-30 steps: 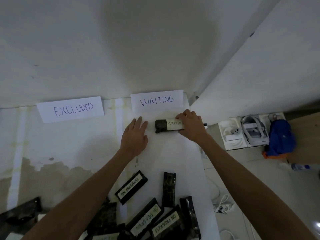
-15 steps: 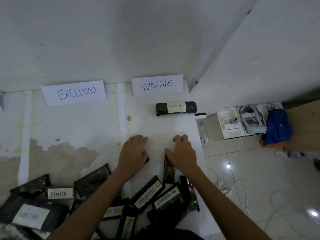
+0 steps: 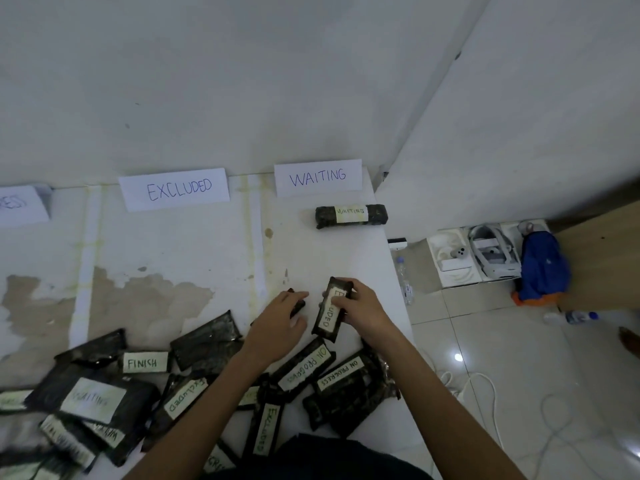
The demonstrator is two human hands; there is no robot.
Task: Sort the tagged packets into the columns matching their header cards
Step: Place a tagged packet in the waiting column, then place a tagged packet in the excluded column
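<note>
Header cards EXCLUDED (image 3: 175, 188) and WAITING (image 3: 318, 177) lie along the wall, with a third card (image 3: 20, 206) cut off at the left. One dark packet tagged WAITING (image 3: 351, 216) lies under the WAITING card. My right hand (image 3: 363, 313) grips a dark packet tagged EXCLUDED (image 3: 327, 318), lifted at its far end. My left hand (image 3: 277, 323) is beside it, its fingers curled over the end of another dark packet (image 3: 299, 304) whose tag is hidden. Near me lies a pile of several packets: FINISH (image 3: 145, 362), WAITING (image 3: 91, 398), ON PROGRESS (image 3: 304, 367), EXCLUDED (image 3: 185, 396).
The white table (image 3: 207, 244) ends at its right edge, close to my right hand. Beyond it, on the tiled floor, are a water bottle (image 3: 405, 278), open white boxes with a headset (image 3: 485, 258), a blue bag (image 3: 543, 268) and cables (image 3: 467, 386).
Both hands came back from the WAITING packet to the pile. My right hand has picked up the EXCLUDED packet, and my left hand has settled on another packet.
</note>
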